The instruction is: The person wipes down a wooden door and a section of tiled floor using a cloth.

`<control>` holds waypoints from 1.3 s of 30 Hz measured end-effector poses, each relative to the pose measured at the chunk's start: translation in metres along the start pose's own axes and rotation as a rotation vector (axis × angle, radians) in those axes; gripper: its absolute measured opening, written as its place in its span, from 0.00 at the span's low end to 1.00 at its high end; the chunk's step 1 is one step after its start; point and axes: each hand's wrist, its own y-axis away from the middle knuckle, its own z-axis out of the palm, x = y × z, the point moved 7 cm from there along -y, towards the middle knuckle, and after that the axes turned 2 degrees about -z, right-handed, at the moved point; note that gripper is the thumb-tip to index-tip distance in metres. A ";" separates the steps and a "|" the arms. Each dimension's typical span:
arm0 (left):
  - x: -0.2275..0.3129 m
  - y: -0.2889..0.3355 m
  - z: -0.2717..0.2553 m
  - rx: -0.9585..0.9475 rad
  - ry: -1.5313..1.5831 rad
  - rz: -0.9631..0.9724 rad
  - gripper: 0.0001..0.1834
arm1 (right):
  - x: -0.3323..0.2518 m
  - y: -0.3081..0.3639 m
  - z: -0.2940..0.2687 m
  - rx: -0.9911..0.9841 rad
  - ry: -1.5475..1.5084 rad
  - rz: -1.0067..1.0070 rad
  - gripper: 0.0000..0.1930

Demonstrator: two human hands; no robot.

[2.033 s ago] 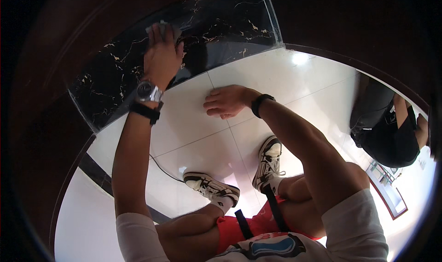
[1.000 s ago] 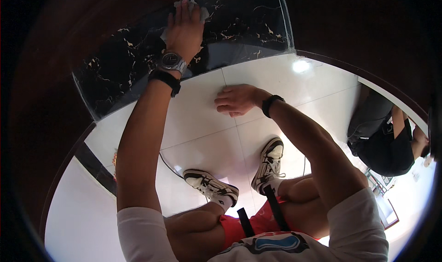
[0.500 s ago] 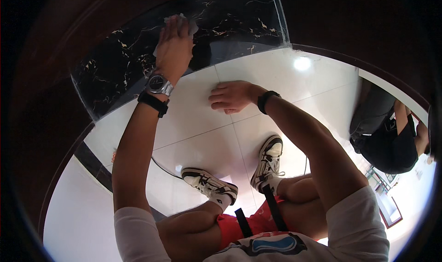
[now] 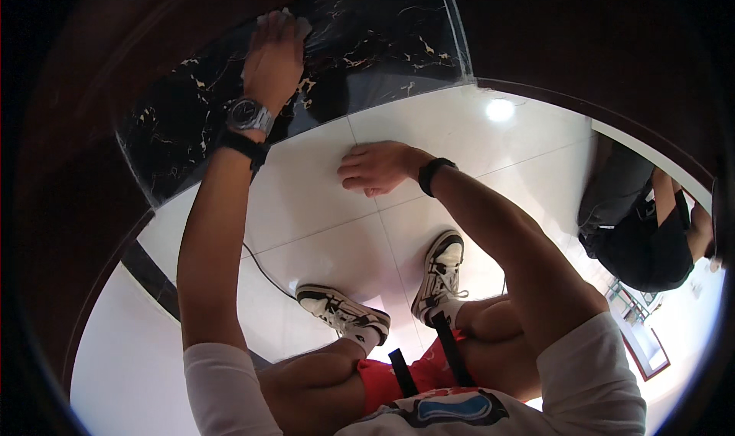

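My left hand [image 4: 273,65] presses a thin, pale, crumpled wipe [image 4: 304,27] against the black marble slab [image 4: 383,42] with gold and white veins. Its fingers lie together over the wipe, whose edges stick out past the fingertips and beside the palm. A metal watch [image 4: 249,115] and a black band circle that wrist. My right hand [image 4: 375,167] is held at the pale tiled floor [image 4: 306,199], just short of the slab's near edge. Its fingers are curled in, and nothing shows in them; the underside of the palm is hidden.
Dark reddish-brown wooden frames [image 4: 84,122] border the slab on both sides. My shoes [image 4: 342,307] stand on the tiles, with a thin dark cable [image 4: 266,274] by the left one. At the right, another person [image 4: 643,237] in dark clothes bends over.
My left hand has slid the wipe up and slightly left across the marble. The right hand stays at the floor, shifted only slightly in the picture.
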 end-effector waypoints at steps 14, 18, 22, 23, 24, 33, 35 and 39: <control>-0.002 -0.013 0.011 -0.156 0.032 -0.139 0.25 | 0.009 0.001 -0.004 0.000 0.128 -0.015 0.17; -0.005 -0.015 0.020 -0.128 -0.003 -0.067 0.28 | 0.006 -0.004 -0.008 -0.053 0.088 -0.022 0.17; 0.016 -0.008 0.017 -0.138 0.017 -0.113 0.27 | 0.009 0.004 -0.007 -0.079 0.076 -0.002 0.17; 0.022 -0.007 0.012 -0.141 0.020 -0.128 0.27 | 0.010 0.004 -0.009 -0.034 0.092 -0.010 0.17; 0.025 -0.002 0.011 -0.146 0.020 -0.146 0.27 | 0.010 0.002 -0.012 0.011 0.108 -0.021 0.17; 0.113 0.013 0.005 -0.247 -0.016 -0.044 0.35 | 0.013 -0.010 -0.007 0.038 0.078 -0.079 0.18; 0.111 -0.002 0.016 -0.214 0.033 -0.041 0.36 | 0.014 -0.010 -0.005 -0.028 0.067 -0.068 0.18; 0.093 -0.040 0.031 -0.157 0.166 -0.092 0.33 | 0.011 -0.009 0.000 -0.091 0.067 -0.042 0.17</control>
